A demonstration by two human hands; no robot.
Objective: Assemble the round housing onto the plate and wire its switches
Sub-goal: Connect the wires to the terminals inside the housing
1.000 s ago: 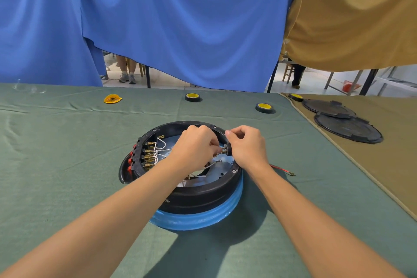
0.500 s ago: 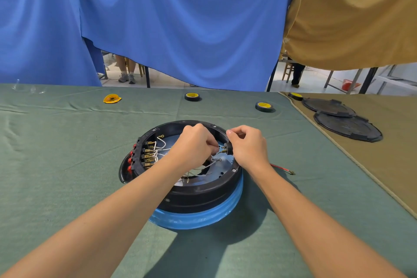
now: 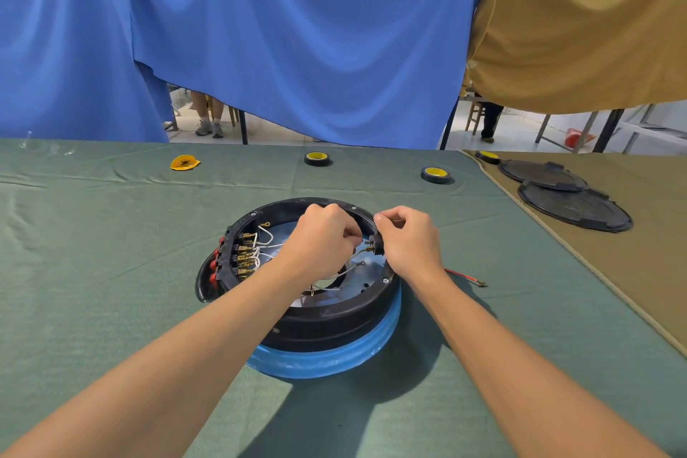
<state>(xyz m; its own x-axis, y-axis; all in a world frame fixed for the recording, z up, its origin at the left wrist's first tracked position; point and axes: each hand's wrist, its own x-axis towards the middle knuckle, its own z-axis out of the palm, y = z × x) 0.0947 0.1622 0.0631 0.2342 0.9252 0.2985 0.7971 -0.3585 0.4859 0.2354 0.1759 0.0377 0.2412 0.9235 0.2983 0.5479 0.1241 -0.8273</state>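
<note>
A person's left hand is pinching a wire at the black switch, which the right hand is gripping on the right rim of the round housing. The housing is sitting on a blue-wrapped plate on a green-clothed table.

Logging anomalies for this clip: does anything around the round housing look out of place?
Only a red wire with a metal terminal, lying loose on the green cloth right of the round housing, outside it. The right hand grips a switch at its rim. Nothing looks spilled or broken.
</note>
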